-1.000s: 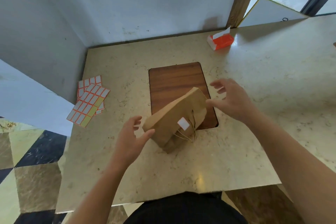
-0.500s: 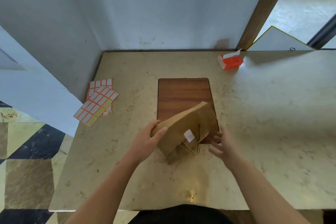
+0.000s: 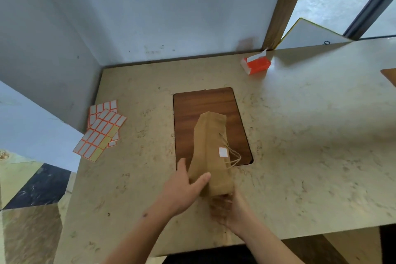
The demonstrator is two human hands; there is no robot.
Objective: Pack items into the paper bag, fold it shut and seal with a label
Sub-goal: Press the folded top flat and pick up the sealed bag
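Observation:
The brown paper bag (image 3: 209,152) is folded shut and stands lengthwise, partly over the dark wooden board (image 3: 205,105). A white label (image 3: 223,152) sticks on its right side, and its twine handles (image 3: 233,157) hang out beside the label. My left hand (image 3: 182,188) grips the bag's near left side, thumb on top. My right hand (image 3: 229,210) holds the bag's near end from below, blurred. What is inside the bag is hidden.
Sheets of orange-bordered labels (image 3: 102,130) lie at the table's left edge near the wall. An orange and white tissue pack (image 3: 256,64) sits at the back by the wooden post. The marble table's (image 3: 310,146) front edge is just under my wrists.
The bag has turned from lying slanted across the board to pointing away from me. My right hand slid from its right side to its near end; my left hand closed on its side.

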